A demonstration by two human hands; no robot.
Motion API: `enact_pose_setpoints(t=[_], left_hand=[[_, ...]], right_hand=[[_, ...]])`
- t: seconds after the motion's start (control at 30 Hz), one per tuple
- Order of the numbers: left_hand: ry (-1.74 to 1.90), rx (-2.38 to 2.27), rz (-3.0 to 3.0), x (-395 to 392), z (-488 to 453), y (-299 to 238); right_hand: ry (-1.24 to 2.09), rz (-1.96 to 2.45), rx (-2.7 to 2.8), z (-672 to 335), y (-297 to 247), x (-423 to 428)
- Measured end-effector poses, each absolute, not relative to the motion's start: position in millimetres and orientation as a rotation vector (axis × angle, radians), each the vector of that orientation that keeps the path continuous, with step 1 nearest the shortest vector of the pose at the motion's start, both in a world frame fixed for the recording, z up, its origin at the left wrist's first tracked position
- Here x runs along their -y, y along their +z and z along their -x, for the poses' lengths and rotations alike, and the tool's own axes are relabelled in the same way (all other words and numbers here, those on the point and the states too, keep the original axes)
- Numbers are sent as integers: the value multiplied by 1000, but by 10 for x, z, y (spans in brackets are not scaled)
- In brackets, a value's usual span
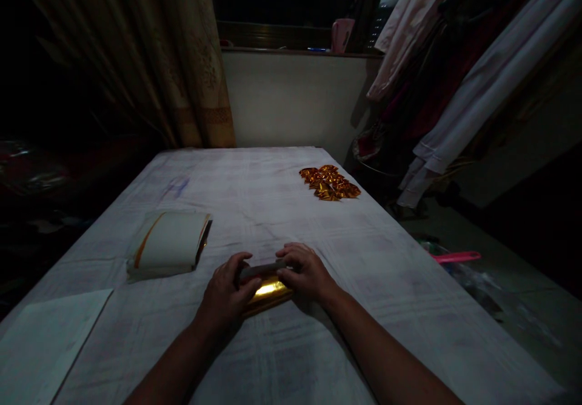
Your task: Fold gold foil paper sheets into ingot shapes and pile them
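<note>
Between my two hands a sheet of shiny gold foil paper is curled over, its pale back showing along the far edge. My left hand grips its left end, thumb on the gold side and fingers behind. At the other end my right hand pinches it with the thumb in front and the fingers curled over the far edge. Left of my hands lies a bowed stack of pale paper sheets with a gold-orange strip. Several folded gold foil pieces sit in a heap near the table's far right edge.
A checked pale cloth covers the table. A white sheet or board lies at the near left corner. Clothes hang at the right, a curtain at the left. On the sill stands a pink mug.
</note>
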State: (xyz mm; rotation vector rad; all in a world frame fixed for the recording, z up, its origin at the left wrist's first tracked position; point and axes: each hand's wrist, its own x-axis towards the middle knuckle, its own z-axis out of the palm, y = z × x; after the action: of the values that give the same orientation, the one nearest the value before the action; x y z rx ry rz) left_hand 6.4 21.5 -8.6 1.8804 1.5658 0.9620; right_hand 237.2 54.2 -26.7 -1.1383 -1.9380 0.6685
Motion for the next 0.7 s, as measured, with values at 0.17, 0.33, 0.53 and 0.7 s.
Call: enact_pose_setpoints(t=[0.17,0.33,0.53,0.7], left_hand=[[1014,-1534,-1588,-241,-63,-62],[1084,-1535,-1452,-214,-78,-55],[1127,-1511,-1495,-222,-68,-34],[1101,-1482,-1497,-224,-63,-10]], right_hand=[[695,1124,1870,-2361,-205,-508],[662,1081,1890,-2362,-196,-491],[687,1067,1922,-2352,-169,-455],[713,1059,1934,-2348,-134,-428]])
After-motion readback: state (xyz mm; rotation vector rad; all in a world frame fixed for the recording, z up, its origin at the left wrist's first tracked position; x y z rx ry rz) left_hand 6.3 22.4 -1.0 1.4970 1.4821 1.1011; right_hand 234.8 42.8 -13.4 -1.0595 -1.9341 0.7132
